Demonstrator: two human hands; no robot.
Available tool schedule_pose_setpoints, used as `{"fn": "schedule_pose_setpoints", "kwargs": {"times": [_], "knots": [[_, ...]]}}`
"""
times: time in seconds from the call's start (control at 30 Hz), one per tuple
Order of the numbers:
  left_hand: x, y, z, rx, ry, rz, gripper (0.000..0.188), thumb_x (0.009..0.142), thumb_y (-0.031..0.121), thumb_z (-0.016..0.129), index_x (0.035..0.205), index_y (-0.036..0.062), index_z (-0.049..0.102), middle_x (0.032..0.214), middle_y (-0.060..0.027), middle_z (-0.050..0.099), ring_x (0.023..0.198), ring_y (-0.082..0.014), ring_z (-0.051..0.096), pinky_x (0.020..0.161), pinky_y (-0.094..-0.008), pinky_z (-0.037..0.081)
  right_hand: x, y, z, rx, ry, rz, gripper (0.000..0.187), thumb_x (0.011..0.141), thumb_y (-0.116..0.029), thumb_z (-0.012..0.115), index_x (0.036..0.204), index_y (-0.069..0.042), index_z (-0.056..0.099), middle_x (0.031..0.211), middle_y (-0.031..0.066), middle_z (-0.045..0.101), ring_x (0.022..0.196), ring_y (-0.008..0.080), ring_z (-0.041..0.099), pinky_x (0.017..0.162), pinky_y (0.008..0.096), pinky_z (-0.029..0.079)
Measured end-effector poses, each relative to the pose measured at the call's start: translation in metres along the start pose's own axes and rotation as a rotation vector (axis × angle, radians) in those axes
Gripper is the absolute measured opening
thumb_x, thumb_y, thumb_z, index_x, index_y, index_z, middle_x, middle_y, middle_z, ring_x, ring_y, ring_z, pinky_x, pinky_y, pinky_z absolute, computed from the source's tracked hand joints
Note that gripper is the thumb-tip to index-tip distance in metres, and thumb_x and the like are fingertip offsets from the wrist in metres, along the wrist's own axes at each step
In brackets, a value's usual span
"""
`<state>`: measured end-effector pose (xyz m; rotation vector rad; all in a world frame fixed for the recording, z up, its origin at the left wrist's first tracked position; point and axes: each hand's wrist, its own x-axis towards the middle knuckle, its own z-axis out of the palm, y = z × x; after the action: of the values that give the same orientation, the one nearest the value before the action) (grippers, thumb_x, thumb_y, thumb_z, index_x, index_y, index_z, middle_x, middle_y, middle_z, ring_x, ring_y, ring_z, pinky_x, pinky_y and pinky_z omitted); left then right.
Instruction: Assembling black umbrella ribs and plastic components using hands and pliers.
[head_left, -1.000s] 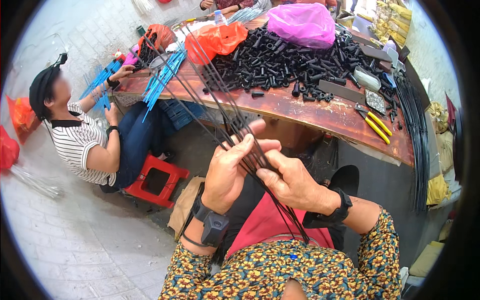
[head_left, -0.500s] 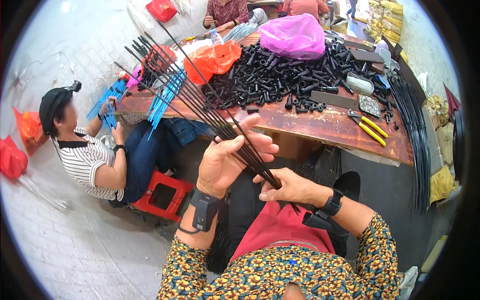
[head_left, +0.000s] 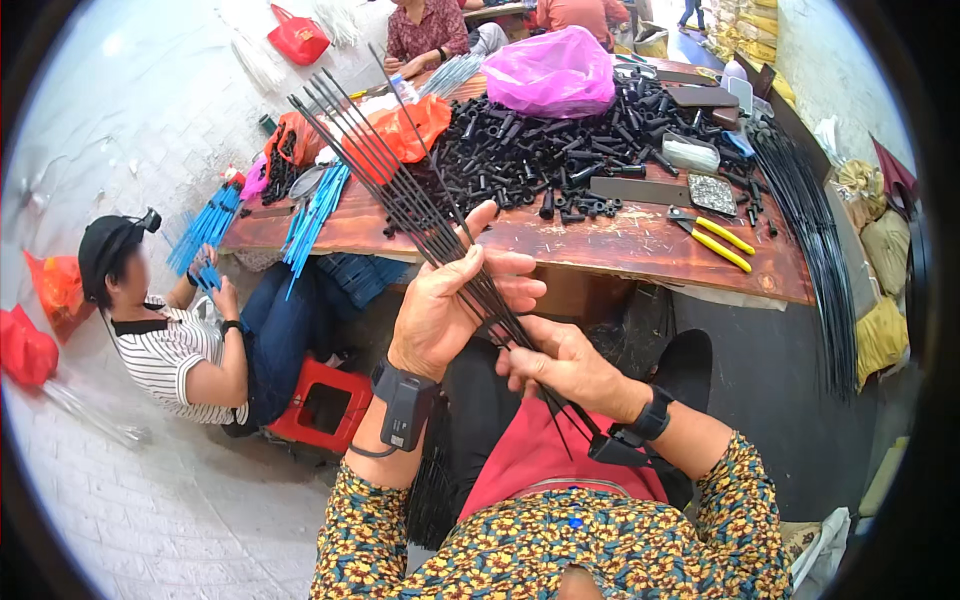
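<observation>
A fanned bundle of thin black rods (head_left: 398,190) slants from the upper left down across my lap. My left hand (head_left: 455,290) supports it, thumb over the rods, the other fingers partly stretched behind them. Lower down, my right hand (head_left: 570,365) pinches the rods between thumb and fingers. One rod stands a little apart from the others at the top. The lower ends spread over the red cloth (head_left: 510,455) on my lap.
Black tubular parts (head_left: 560,150) are heaped on the wooden table (head_left: 660,240), beside yellow-handled pliers (head_left: 715,240) and a pink plastic bag (head_left: 550,70). More black rods (head_left: 815,260) hang over the right edge. At left, a person (head_left: 170,340) handles blue rods (head_left: 210,225).
The rods' upper ends have drawn closer together, and their lower ends now spread farther out. My right hand has shifted slightly along the bundle. The view has turned a little to the right.
</observation>
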<state>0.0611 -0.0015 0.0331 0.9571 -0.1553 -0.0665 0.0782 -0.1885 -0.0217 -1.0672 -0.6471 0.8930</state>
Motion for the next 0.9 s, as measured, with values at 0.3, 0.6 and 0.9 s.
{"fn": "schedule_pose_setpoints", "kwargs": {"times": [0.3,0.6,0.9], "knots": [[0.008,-0.007,0.013,-0.113,0.004,-0.067,0.058,0.089,0.009,0.055,0.143,0.0027,0.036,0.112,-0.0262,0.065,0.106,-0.0474,0.062,0.093,-0.0581,0.05,-0.008,0.005,-0.026,-0.038,-0.141,-0.03,0.032,0.098,-0.024,0.058,0.121,-0.003,0.057,0.085,0.0027,0.061,0.069,0.0088,0.058,0.064,0.0245,0.05],[0.012,-0.01,0.015,0.061,-0.027,-0.134,0.056,0.094,0.018,0.057,0.141,-0.0052,0.036,0.099,-0.0195,0.068,0.094,-0.0385,0.068,0.088,-0.0496,0.054,-0.008,0.015,-0.019,0.053,-0.073,-0.082,0.042,0.102,-0.037,0.049,0.119,0.0,0.057,0.078,0.0017,0.06,0.066,0.0097,0.059,0.063,0.025,0.05],[0.007,-0.008,0.019,0.098,-0.018,-0.099,0.068,0.096,0.021,0.057,0.15,0.0026,0.02,0.105,-0.0219,0.067,0.101,-0.039,0.067,0.088,-0.0501,0.055,-0.009,-0.003,-0.011,0.17,-0.057,-0.05,0.033,0.099,-0.028,0.056,0.117,0.0,0.057,0.082,0.0052,0.066,0.071,0.0143,0.067,0.061,0.0259,0.054]]}}
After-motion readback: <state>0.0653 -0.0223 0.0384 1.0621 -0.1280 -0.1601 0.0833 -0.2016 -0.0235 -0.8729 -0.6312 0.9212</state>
